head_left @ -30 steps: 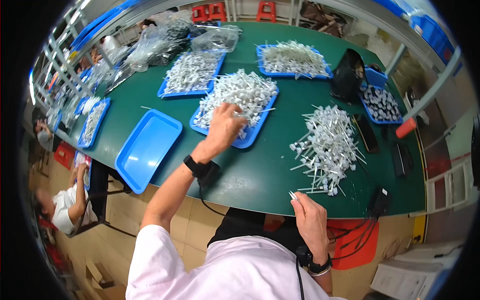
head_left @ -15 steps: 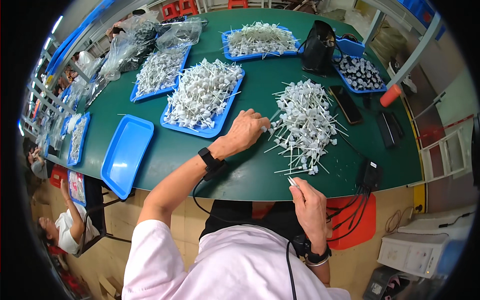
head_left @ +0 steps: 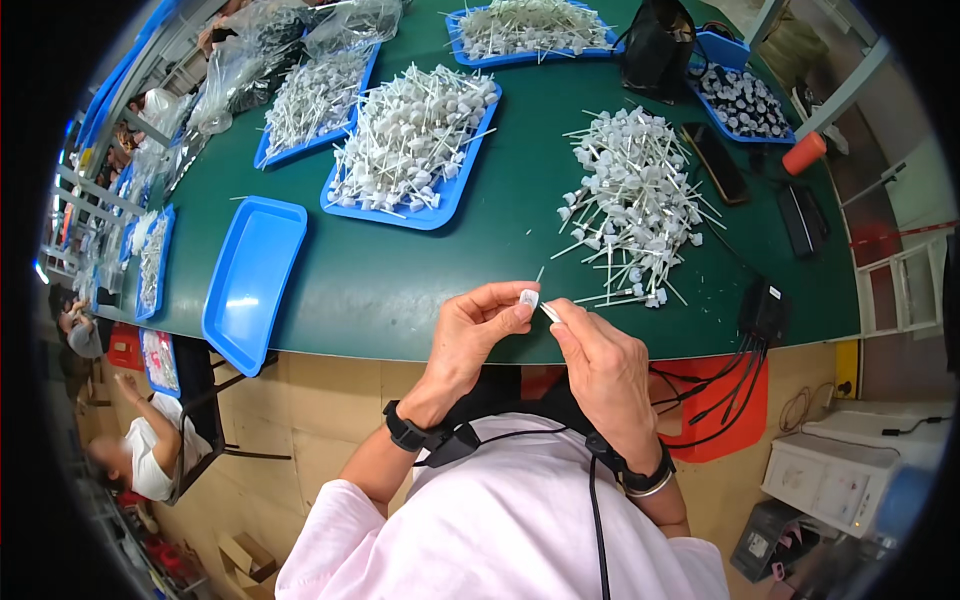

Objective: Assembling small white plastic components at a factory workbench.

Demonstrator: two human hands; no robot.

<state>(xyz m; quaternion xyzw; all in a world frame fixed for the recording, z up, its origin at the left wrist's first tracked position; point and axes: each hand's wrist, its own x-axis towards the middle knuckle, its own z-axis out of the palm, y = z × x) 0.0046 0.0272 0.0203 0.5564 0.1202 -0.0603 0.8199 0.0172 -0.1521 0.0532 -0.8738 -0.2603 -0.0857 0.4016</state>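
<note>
My left hand pinches a small white plastic piece with a thin stem between thumb and fingertips, just over the near table edge. Close beside it, my right hand is closed on slim silver tweezers, their tips at the white piece. Fingers hide most of the tweezers. Beyond my right hand lies a loose heap of white-headed stemmed pieces on the green table.
A blue tray heaped with similar pieces stands ahead, with an unfilled blue tray to its left. At right are a phone, a black bag, an orange-red cylinder and a cabled black box. Another person sits at far left.
My left hand has drawn back from the heap's edge toward me with a white piece. My right hand has moved up and left with the tweezers, so both hands now meet.
</note>
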